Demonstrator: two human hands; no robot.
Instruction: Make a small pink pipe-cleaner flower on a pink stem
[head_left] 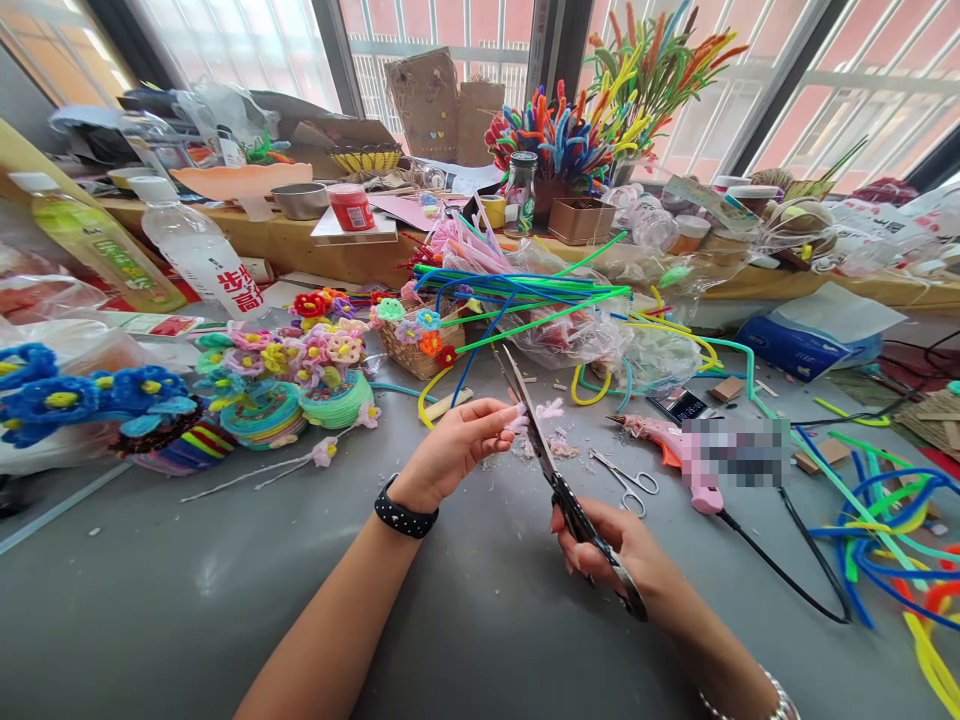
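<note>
Pink fluff [517, 420] is pinched by fingers of L hand [456, 447]; big scissors [560, 487] are gripped in R hand [607, 545]. Trimming's prob. being done; steady aim's needed next.

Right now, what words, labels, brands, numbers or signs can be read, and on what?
Apparently "00:26", last digits unclear: black display.
Red characters, unreadable: clear bottle.
Labels too small or blurred: green bottle, red jar, glass bottle, blue pack, window frame.
Blurred out: glue gun.

Near head view, forward and down past hands [442, 455] [628, 545] toward windows [442, 25], edges seemingly stretched
</note>
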